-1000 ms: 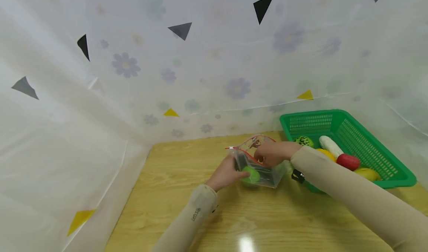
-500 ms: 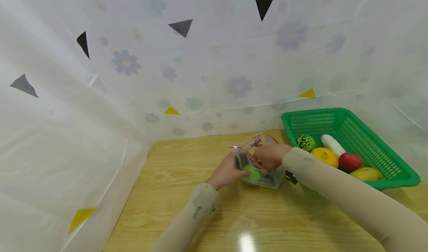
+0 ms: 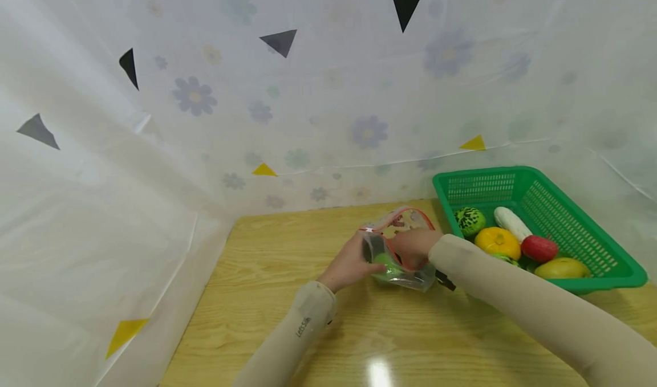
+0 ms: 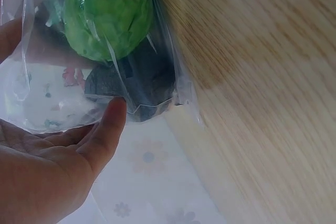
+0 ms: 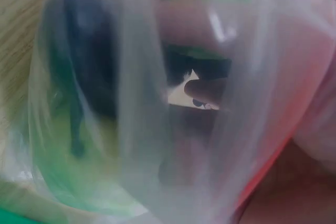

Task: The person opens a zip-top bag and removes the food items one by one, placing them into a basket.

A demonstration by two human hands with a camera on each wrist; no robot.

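Two bare hands, left hand [image 3: 350, 264] and right hand [image 3: 413, 245]. Long beige sleeves [image 3: 518, 304] down to both wrists; small dark lettering printed along left sleeve cuff [image 3: 304, 325].

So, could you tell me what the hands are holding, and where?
Both hold the clear zip bag: left hand at its lower left side, right hand at its red-edged mouth.

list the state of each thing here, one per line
plastic bag: mouth open, lying on the table, held by both hands
green ball: inside the bag
left hand: grip on the bag's side
right hand: at the bag's mouth, grip on its rim
green basket: upright, holding toy fruit
table: bearing the bag and basket
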